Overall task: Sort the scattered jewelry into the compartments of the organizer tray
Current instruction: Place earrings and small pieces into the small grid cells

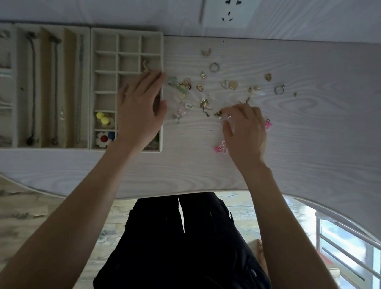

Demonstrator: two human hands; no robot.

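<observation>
Left hand (139, 106) lies flat, fingers straight, over the right edge of the grid tray (100, 85) on the desk (329, 137), while right hand (246, 132) curls its fingers (227, 119) onto a small dark trinket (218, 113) among scattered jewelry (216, 85).

— What did the organizer tray (101, 61) look like?

— Beige, gridded into small square compartments, flat on the table at the left. A gold hoop earring (145, 65) lay in a right-column cell, two yellow balls (101, 118) in a lower left cell, and a white flower with a red centre (102, 139) in the cell nearest the person.

— And the scattered jewelry (217, 92)?

— Loose to the tray's right: gold hearts (233, 85), two rings (214, 67), small gold charms, pale translucent pieces just beside the tray, and pink pieces (220, 147) nearest the table's front edge.
</observation>
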